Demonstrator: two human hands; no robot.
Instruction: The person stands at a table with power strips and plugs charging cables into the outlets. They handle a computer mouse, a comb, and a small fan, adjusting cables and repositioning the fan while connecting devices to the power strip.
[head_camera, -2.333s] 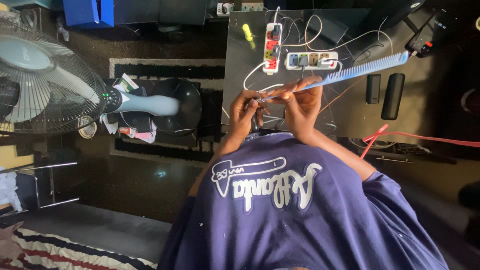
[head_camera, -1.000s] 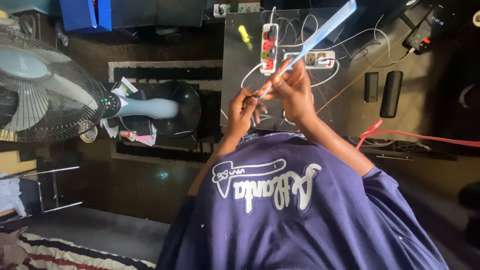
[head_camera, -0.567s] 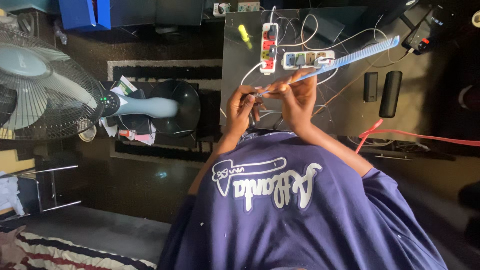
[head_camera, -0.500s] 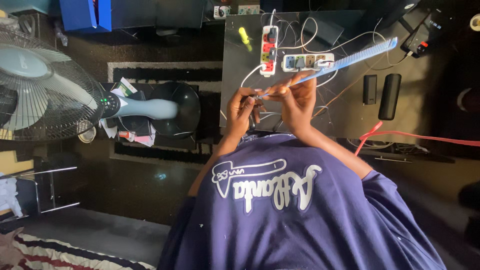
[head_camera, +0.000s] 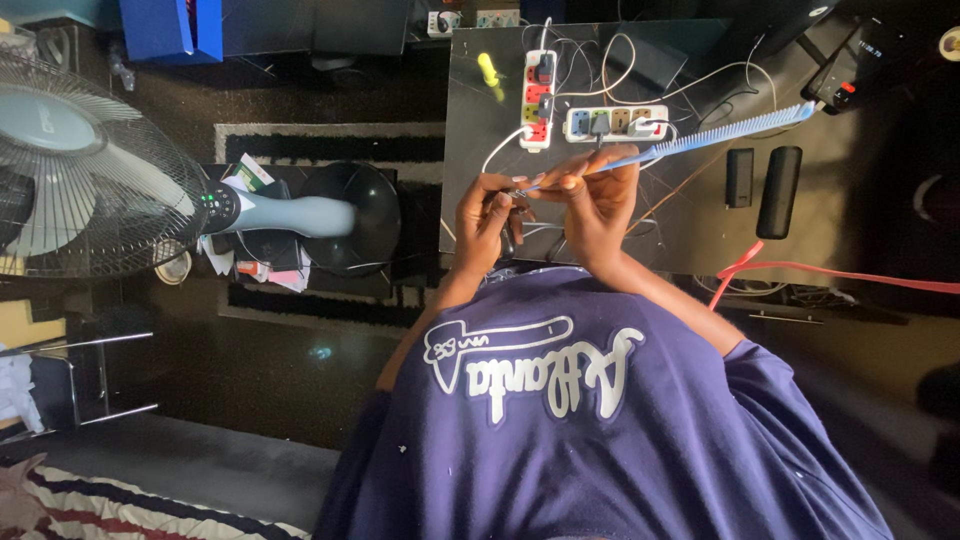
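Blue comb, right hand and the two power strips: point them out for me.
blue comb (head_camera: 735, 133), head view, middle of the toothed part.
right hand (head_camera: 598, 195), head view, back of hand.
power strips (head_camera: 537, 100), head view, body of the upright one.

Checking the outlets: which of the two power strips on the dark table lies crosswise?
The white power strip nearer the blue comb; the red-socketed power strip runs lengthwise beside it.

Two hands, the left hand (head_camera: 487, 215) and right hand (head_camera: 600, 200), are counted. One blue comb (head_camera: 700, 142) is seen, two power strips (head_camera: 538, 85) (head_camera: 617, 122), one standing fan (head_camera: 90, 165), two black speakers (head_camera: 778, 192) (head_camera: 740, 178).
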